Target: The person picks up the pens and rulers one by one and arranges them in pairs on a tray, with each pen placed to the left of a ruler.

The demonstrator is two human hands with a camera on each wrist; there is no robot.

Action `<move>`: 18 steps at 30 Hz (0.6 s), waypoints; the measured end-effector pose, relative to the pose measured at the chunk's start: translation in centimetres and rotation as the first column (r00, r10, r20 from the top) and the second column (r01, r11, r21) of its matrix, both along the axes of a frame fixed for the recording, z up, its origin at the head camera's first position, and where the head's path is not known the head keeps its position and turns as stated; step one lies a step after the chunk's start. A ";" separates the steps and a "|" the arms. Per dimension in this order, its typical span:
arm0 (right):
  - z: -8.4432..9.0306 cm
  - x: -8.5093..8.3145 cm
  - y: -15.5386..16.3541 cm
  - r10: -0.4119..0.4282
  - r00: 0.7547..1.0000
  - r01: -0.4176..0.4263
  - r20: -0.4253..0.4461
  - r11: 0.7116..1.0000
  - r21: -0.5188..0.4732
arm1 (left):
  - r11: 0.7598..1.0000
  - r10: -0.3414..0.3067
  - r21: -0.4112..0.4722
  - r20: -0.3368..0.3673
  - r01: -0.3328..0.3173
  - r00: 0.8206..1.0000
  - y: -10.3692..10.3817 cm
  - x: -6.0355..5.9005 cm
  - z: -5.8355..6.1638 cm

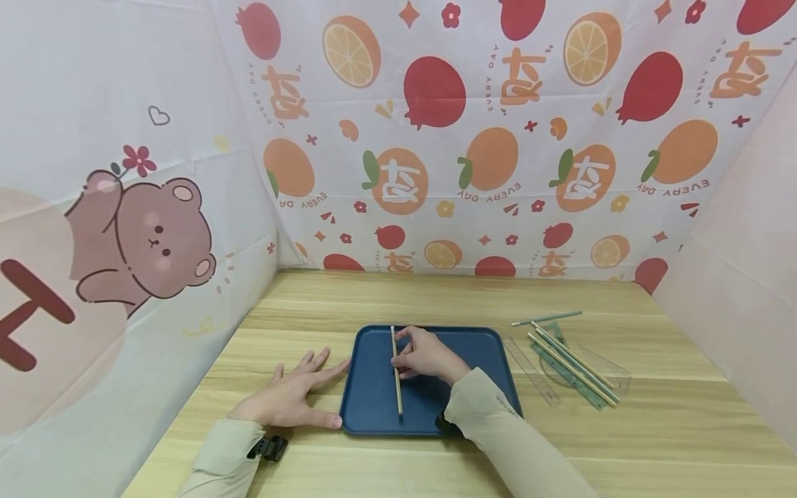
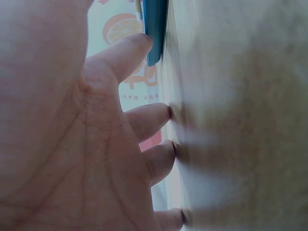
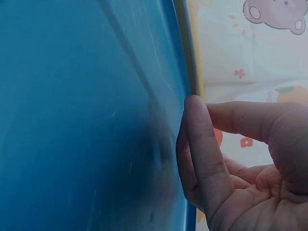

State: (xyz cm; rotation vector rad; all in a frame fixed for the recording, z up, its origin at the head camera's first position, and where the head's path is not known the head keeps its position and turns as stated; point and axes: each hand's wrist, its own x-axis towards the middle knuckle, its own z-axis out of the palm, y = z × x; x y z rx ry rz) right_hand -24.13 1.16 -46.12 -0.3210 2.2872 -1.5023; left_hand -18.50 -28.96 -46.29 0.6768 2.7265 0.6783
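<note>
A blue tray lies on the wooden table. Over its left half, my right hand pinches a pale wooden pencil between thumb and fingers. The right wrist view shows this pencil raised a little off the tray, its shadow falling on the blue surface. My left hand is spread at the tray's left side. In the left wrist view its thumb touches the tray's edge, while the other fingertips rest on the table.
Right of the tray, several pencils lie across a green ruler and a clear protractor-like piece. A clear ruler sits closer to the tray. Behind them is a green pencil. Patterned cloths hang at the back and sides.
</note>
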 end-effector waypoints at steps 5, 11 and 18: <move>0.0 0.0 -0.9 -0.012 1.000 0.012 0.009 1.000 0.001 | 1.000 0.006 -0.004 0.007 -0.006 1.000 0.1 0.1 0.2; 0.3 0.2 -2.2 -0.014 1.000 0.014 0.007 1.000 0.009 | 1.000 0.015 -0.015 0.002 -0.014 1.000 0.1 0.2 0.2; 0.3 0.5 -3.3 -0.018 1.000 0.018 0.000 0.999 0.028 | 1.000 0.013 -0.018 -0.001 -0.014 1.000 0.1 0.2 0.2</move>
